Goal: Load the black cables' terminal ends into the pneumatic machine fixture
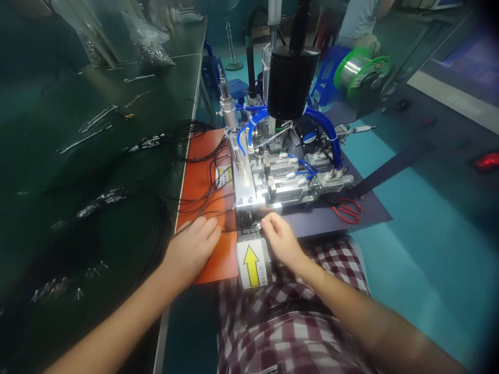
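Note:
My left hand is closed round a thin black cable over the orange mat. That cable runs right, across the front of a metal machine, to a small shiny metal end piece. My right hand pinches at this end piece, thumb and forefinger together; its exact shape is too small to tell. Just below sits a white label with a yellow arrow. More black cables lie over the mat behind my left hand.
Blue air hoses arch over the machine beneath a black cylinder. Red-handled scissors lie at right, and a green-rimmed wire spool stands behind. On the dark green table are wrenches, cable bundles and a bag of metal parts.

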`<state>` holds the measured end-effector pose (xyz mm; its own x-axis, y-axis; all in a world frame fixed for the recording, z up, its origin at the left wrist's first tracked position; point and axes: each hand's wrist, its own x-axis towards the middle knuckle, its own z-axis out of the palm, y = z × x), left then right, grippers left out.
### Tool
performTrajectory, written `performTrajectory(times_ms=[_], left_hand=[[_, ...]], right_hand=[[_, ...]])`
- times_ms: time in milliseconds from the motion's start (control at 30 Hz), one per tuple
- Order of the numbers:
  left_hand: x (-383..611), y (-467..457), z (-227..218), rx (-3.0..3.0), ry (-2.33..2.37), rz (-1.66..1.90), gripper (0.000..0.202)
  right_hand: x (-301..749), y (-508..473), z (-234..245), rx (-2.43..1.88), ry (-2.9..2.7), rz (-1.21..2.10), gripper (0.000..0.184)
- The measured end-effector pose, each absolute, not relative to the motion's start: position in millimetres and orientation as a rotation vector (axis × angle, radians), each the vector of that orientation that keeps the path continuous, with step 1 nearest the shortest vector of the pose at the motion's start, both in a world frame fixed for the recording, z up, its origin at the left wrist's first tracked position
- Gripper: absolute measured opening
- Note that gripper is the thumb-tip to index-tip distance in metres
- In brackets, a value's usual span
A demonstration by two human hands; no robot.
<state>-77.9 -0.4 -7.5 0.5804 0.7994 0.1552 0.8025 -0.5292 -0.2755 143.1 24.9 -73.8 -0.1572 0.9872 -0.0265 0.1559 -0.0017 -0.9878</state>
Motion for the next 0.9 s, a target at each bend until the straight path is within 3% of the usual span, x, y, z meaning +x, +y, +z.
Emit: performTrajectory(times_ms=[133, 367, 667, 900], left_hand=[[-56, -9, -15, -2.277, -1.411, 0.083, 0.033], [-55, -34, -42, -2.2, -1.543, -0.11, 0.044], [-57, -33, -42, -2.21, -1.591, -0.129, 0.042], [-59, -32, -42, -2.22, -1.609, -0.128, 0.042]], right_hand=[[143, 24, -71, -1.279, -1.44, 1.226, 0.026], [144, 26, -78, -1.288, -1.321, 1.373, 0.03], [142, 22, -71, -1.364, -1.261, 1.368, 0.031], [134, 26, -64, -1.26, -0.98, 1.576, 0.026]])
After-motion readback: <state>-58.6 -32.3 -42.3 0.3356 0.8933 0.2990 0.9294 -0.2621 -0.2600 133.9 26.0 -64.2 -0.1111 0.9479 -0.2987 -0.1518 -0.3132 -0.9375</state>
